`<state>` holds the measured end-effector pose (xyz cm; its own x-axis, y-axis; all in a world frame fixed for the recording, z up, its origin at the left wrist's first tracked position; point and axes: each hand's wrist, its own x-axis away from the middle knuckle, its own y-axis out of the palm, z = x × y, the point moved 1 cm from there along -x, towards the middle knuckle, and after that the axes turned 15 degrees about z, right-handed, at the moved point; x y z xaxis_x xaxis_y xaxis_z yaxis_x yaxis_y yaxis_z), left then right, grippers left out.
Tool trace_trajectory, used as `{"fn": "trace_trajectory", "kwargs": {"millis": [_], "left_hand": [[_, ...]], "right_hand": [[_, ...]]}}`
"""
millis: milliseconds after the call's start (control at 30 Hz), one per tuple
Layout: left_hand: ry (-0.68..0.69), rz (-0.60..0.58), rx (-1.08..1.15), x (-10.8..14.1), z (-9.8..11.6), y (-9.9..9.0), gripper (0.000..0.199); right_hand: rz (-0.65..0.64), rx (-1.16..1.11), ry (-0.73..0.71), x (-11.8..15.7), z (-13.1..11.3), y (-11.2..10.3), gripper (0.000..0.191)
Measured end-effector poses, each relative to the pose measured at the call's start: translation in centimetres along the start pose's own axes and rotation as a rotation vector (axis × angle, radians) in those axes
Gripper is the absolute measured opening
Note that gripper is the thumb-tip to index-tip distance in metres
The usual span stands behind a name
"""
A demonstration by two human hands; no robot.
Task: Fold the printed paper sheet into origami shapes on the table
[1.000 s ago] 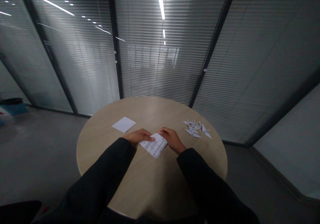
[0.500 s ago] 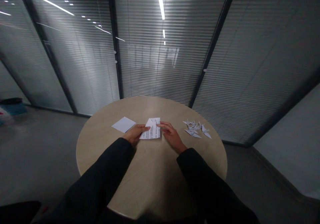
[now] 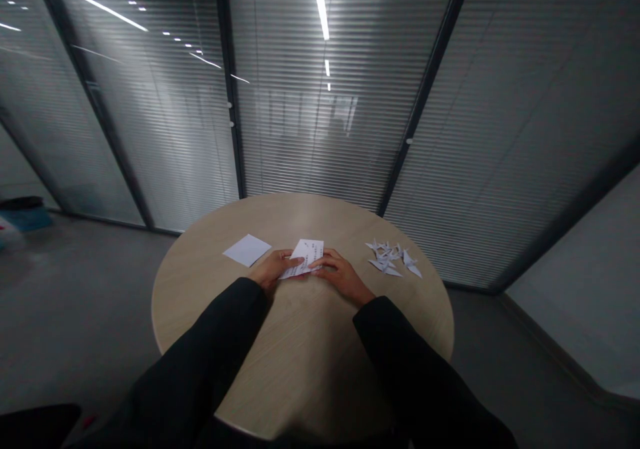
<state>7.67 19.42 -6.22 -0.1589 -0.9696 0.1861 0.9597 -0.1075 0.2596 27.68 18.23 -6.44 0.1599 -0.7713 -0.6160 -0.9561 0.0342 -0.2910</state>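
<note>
A folded white paper with printed text is held between my hands above the middle of the round table. My left hand pinches its left side, thumb on top and fingers beneath. On the right side, my right hand grips the paper's lower right part, its thumb and fingers closed on it. A plain white sheet lies flat to the left, just beyond my left hand. Several folded white paper cranes rest in a loose group to the right of my right hand.
The round wooden table stands close to a glass partition with blinds. A blue bin with a dark rim is on the floor at the far left. A white wall rises at the right.
My right hand has closed on the paper's lower right part, where its fingers lay along the right edge before. The paper has shifted slightly and its lower right corner is now lifted or bent.
</note>
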Motion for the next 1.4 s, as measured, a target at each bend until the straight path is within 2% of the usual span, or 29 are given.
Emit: {"fn": "trace_trajectory", "kwargs": {"millis": [167, 367, 633, 767, 867, 1033, 1200, 1400], "left_hand": [[0.026, -0.002, -0.048, -0.4, -0.2, -0.1, 0.028], [-0.014, -0.076, -0.066, -0.5, -0.2, -0.3, 0.028], [0.014, -0.135, 0.005, -0.3, -1.0, 1.0, 0.03], [-0.01, -0.169, 0.029, 0.3, -1.1, 1.8, 0.03], [-0.02, -0.168, 0.043, 0.9, -0.8, 2.5, 0.036], [0.054, -0.13, -0.001, 1.1, -1.0, 2.9, 0.039], [0.062, -0.047, 0.021, 0.7, -1.5, 3.0, 0.03], [0.073, -0.019, 0.025, 0.6, -1.8, 3.3, 0.026]], "right_hand": [[-0.043, -0.026, -0.007, -0.2, -0.3, -0.3, 0.022], [-0.083, -0.047, 0.068, -0.3, -0.2, -0.5, 0.021], [0.181, -0.141, 0.327, 0.0, 0.9, 0.5, 0.024], [0.253, -0.158, 0.336, 0.0, 1.1, 0.6, 0.026], [0.287, -0.159, 0.33, 0.0, 1.0, 0.6, 0.027], [0.292, -0.195, 0.352, 0.1, 0.5, 0.6, 0.039], [0.294, -0.208, 0.346, 0.1, 0.0, 0.6, 0.044], [0.323, -0.198, 0.337, 0.2, 0.0, 0.6, 0.045]]}}
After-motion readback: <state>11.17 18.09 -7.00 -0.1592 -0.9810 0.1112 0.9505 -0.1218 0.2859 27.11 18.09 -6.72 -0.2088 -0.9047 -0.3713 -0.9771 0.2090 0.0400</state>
